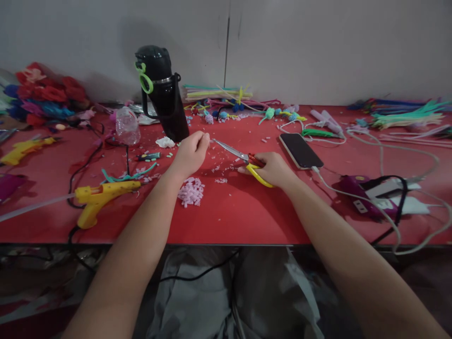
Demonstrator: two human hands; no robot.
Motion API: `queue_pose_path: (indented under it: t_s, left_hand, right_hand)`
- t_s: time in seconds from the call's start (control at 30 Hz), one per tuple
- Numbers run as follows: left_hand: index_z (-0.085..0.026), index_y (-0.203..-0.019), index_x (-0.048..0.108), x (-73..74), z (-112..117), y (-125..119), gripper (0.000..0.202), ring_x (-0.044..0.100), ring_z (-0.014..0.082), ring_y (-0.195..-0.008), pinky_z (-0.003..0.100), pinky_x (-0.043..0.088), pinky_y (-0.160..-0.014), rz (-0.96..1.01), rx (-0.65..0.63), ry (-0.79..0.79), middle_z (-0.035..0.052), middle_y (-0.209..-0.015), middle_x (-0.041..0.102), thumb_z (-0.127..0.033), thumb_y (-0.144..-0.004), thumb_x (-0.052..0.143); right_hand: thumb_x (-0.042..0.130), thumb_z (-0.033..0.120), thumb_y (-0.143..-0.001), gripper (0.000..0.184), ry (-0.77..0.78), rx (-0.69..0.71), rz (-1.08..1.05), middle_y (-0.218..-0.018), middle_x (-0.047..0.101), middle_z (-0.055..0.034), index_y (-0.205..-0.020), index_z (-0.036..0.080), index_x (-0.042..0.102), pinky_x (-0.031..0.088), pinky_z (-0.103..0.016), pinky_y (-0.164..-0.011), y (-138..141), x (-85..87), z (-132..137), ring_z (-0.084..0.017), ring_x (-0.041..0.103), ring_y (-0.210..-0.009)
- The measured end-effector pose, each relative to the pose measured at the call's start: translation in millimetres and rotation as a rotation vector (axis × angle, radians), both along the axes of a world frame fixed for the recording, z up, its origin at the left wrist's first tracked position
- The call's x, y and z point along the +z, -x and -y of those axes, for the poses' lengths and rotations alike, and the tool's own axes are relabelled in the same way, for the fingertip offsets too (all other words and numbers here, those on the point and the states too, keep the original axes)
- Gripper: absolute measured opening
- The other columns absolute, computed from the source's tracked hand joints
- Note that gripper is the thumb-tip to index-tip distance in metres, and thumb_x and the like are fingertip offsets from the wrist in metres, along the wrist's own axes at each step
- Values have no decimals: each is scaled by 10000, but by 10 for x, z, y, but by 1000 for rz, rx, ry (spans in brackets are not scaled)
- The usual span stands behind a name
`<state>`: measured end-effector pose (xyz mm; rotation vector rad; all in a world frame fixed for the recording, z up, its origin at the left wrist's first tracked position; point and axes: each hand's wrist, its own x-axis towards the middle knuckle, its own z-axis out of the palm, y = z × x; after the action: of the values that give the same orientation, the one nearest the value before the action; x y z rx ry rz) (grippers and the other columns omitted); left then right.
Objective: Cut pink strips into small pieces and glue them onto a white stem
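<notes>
My right hand (271,168) is closed round the yellow and red handles of a pair of scissors (231,149). The blades point left, and their tips come close to my left hand (192,153). Its fingers are pinched together, with a tiny pale bit showing at the fingertips; the rest of what it holds is hidden. Below my left hand, a pile of short lilac pieces (191,192) lies on the red table (240,221). Small pale scraps (221,181) are scattered under the scissors.
Left of my arm lies a yellow glue gun (102,195) with a cord. A black bottle (164,94) stands behind my left hand. To the right are a phone (301,150) on a white cable and a purple power strip (367,197). Pipe cleaners (409,113) lie at the back.
</notes>
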<state>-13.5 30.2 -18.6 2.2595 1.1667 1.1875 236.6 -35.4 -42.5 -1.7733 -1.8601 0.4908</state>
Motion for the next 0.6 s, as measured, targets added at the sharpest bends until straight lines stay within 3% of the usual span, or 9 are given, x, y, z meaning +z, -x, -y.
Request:
queue_pose_path:
  t_s: [0.6]
  left_hand:
    - [-212, -630, 370, 13, 5, -12, 441, 367, 123, -544, 301, 297, -527, 139, 12, 79, -10, -569, 397, -462, -988, 430]
  right_hand:
    - [697, 780, -645, 643, -37, 31, -25, -599, 337, 39, -613, 207, 406, 206, -291, -543, 4, 3, 18, -109, 288, -590]
